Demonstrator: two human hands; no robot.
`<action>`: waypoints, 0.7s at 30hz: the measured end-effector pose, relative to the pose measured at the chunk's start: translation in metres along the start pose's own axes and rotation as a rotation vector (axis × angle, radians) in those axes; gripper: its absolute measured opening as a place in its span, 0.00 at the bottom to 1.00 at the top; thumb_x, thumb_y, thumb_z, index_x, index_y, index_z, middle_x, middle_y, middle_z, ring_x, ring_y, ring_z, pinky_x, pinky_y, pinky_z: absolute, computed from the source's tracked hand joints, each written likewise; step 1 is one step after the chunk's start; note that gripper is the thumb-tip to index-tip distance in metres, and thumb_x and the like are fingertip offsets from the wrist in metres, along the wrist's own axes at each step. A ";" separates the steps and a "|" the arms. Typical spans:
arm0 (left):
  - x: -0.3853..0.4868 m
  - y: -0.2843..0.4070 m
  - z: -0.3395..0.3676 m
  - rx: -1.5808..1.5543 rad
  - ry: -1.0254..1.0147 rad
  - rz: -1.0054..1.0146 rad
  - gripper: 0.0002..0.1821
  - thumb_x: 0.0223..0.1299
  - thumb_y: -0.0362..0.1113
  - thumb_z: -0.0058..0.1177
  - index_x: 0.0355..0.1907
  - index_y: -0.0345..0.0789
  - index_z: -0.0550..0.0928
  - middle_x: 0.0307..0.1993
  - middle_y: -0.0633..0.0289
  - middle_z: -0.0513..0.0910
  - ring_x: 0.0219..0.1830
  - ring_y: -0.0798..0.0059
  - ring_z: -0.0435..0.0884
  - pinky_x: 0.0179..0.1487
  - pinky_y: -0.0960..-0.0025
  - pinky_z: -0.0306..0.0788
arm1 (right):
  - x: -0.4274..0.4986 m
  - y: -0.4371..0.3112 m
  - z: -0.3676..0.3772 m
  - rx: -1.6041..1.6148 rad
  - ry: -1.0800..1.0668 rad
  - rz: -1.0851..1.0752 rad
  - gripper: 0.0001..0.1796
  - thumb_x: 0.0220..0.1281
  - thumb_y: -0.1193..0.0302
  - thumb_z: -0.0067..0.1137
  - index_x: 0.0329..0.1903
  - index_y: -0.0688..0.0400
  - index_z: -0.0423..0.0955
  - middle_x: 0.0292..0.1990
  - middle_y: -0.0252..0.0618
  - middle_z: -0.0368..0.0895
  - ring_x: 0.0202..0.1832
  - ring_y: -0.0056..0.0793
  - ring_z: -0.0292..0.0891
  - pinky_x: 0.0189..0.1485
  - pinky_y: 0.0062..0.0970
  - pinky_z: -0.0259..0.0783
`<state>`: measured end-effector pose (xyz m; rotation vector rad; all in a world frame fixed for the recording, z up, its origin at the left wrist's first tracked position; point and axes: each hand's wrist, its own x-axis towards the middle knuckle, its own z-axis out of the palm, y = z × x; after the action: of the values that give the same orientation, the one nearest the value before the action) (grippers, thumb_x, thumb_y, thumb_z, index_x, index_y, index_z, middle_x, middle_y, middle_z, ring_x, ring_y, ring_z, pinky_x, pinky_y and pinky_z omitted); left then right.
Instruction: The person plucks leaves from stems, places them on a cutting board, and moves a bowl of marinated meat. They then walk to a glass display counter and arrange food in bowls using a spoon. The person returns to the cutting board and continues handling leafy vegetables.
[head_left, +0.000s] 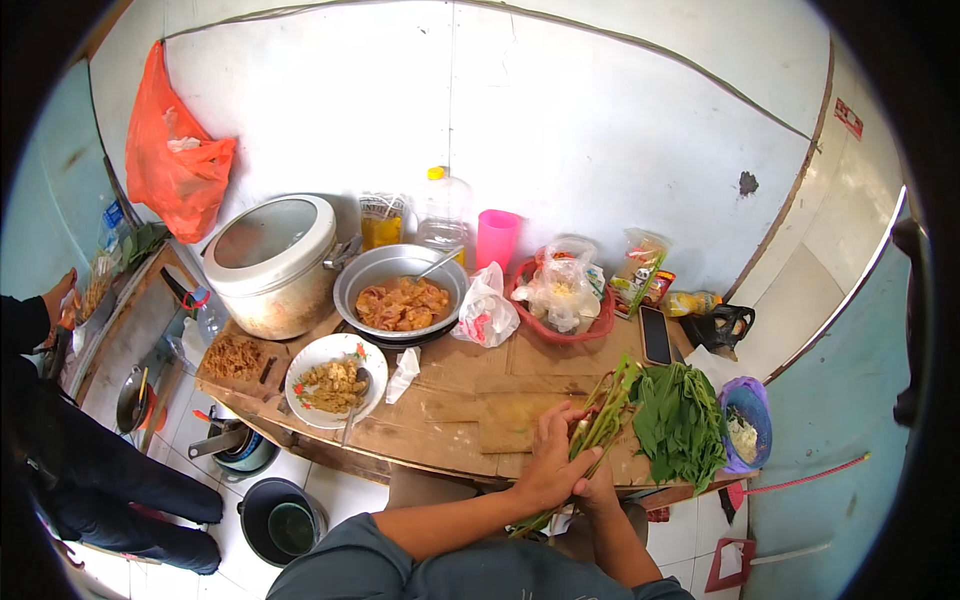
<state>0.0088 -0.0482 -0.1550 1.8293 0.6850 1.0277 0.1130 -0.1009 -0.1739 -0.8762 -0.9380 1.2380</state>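
Note:
My left hand (553, 465) and my right hand (598, 487) are both closed round a bundle of green leafy stems (611, 409) at the table's front edge. The stems run from upper right down to the lower left, past my hands. Under and behind them lies a wooden chopping board (501, 431). A pile of green leaves (679, 427) rests on the table just right of the bundle. Beyond it stands a blue bowl (760, 420) in a purple bag, with pale food inside. A smartphone (655, 335) lies behind the leaves.
Across the wooden table (442, 382) stand a lidded pot (270, 300), a metal bowl of orange-coated meat (401, 304), a floral plate of food (311, 360), a red basket (577, 330) and a pink cup (497, 232). A bucket (259, 495) is on the floor. Another person (97, 457) stands at left.

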 end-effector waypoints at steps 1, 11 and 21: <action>-0.001 -0.003 0.007 0.096 -0.003 0.018 0.32 0.51 0.37 0.54 0.56 0.29 0.58 0.56 0.45 0.58 0.62 0.59 0.56 0.63 0.64 0.52 | -0.004 0.001 -0.005 -0.008 -0.026 0.025 0.62 0.24 0.50 0.77 0.64 0.58 0.49 0.59 0.35 0.58 0.60 0.28 0.57 0.61 0.30 0.56; -0.002 -0.002 -0.003 0.048 -0.565 0.061 0.45 0.52 0.47 0.55 0.64 0.26 0.48 0.64 0.31 0.44 0.67 0.45 0.48 0.67 0.63 0.47 | -0.017 -0.001 -0.016 -0.362 0.331 -0.020 0.35 0.41 0.70 0.68 0.54 0.64 0.62 0.47 0.35 0.70 0.49 0.26 0.68 0.51 0.26 0.66; -0.009 -0.007 -0.064 0.105 -0.261 0.034 0.29 0.51 0.40 0.56 0.57 0.36 0.68 0.61 0.42 0.61 0.61 0.49 0.63 0.61 0.61 0.59 | -0.033 -0.066 -0.053 -0.746 0.392 -0.077 0.28 0.39 0.79 0.53 0.50 0.65 0.63 0.38 0.39 0.73 0.36 0.26 0.72 0.40 0.24 0.70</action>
<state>-0.0518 -0.0246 -0.1483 2.0275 0.5603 0.7674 0.1836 -0.1441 -0.1364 -1.5823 -1.1055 0.5922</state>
